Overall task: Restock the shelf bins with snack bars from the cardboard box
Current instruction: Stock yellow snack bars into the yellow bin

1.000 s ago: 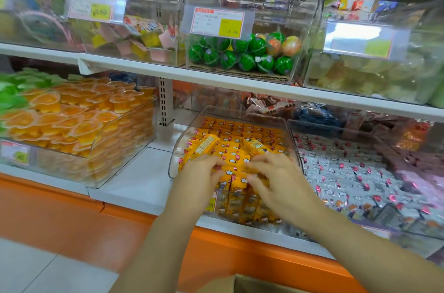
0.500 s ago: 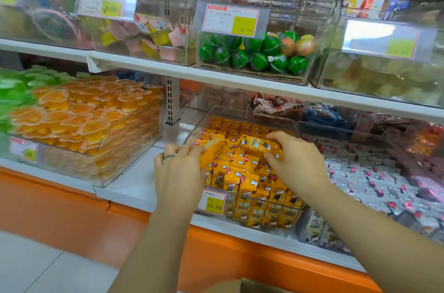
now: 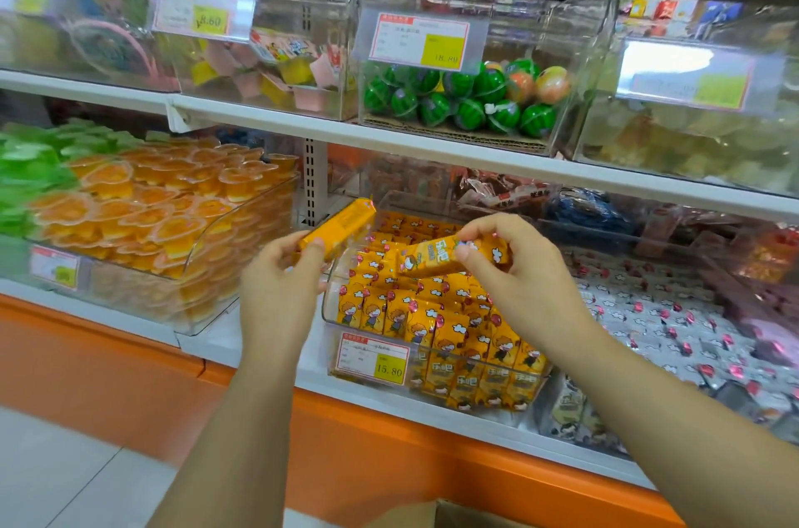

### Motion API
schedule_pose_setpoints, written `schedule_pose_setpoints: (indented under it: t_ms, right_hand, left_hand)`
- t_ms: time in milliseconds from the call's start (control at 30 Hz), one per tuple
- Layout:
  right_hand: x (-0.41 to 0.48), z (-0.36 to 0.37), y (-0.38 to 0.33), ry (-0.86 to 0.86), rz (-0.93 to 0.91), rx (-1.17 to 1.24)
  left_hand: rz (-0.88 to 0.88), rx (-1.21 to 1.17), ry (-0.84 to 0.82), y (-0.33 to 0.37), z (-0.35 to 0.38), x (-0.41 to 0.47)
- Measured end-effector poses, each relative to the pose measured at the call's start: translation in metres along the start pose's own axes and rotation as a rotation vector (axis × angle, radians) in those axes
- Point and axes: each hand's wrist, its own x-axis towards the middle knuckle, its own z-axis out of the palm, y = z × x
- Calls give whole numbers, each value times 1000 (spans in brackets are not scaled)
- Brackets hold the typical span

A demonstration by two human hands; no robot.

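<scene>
A clear plastic bin (image 3: pixel 333 313) on the lower shelf holds rows of yellow snack bars (image 3: pixel 449 328) with cartoon print. My left hand (image 3: pixel 281 289) grips one yellow snack bar (image 3: pixel 341 227) tilted up, just left of the bin's rim. My right hand (image 3: pixel 514 268) pinches another yellow snack bar (image 3: pixel 428 257) lying level above the bin's middle. A flap of the cardboard box (image 3: pixel 415 514) shows at the bottom edge.
A bin of orange jelly cups (image 3: pixel 142 207) stands to the left. White and pink packets (image 3: pixel 648 311) fill the bin to the right. The upper shelf (image 3: pixel 268 118) carries bins, one with green watermelon balls (image 3: pixel 467 101). An orange base panel (image 3: pixel 389 441) runs below.
Both hands have lifted off the stacked bars, each with one bar. The left moved out past the bin's left rim; the right rose above the bin's middle.
</scene>
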Motion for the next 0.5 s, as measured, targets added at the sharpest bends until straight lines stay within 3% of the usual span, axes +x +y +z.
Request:
schedule_pose_setpoints:
  t_ms: [200,333,500]
  right_hand:
    - [-2,15,-5,-61,-14,-1]
    - [3,28,-6,-114,0,26]
    - [8,33,-9,-172,-105,-156]
  left_hand:
    - [-273,-284,-1,-2,-8,8]
    - [-236,-238,-6,-4,-10,6]
    - [-179,-196,-77,-1,-12,3]
